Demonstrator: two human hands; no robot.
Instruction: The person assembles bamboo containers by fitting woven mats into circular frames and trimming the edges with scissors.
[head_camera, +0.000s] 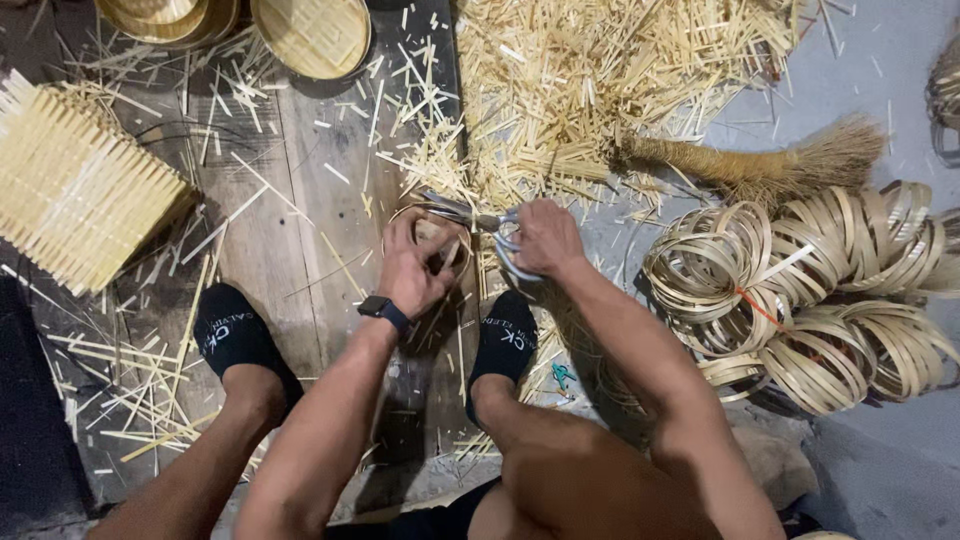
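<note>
1. The left hand (415, 268) at frame centre curls its fingers around a small bamboo ring (432, 228).
2. The right hand (543, 238), just beside it, grips scissors (478, 218) at the ring's top edge.
3. Bamboo offcuts (590, 70) lie heaped above; coiled hoops (810, 290) sit at right.

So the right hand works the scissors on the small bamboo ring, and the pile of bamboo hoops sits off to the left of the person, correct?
Not quite. In the head view the right hand works the scissors on the small bamboo ring, but the pile of bamboo hoops sits to the person's right.
</note>
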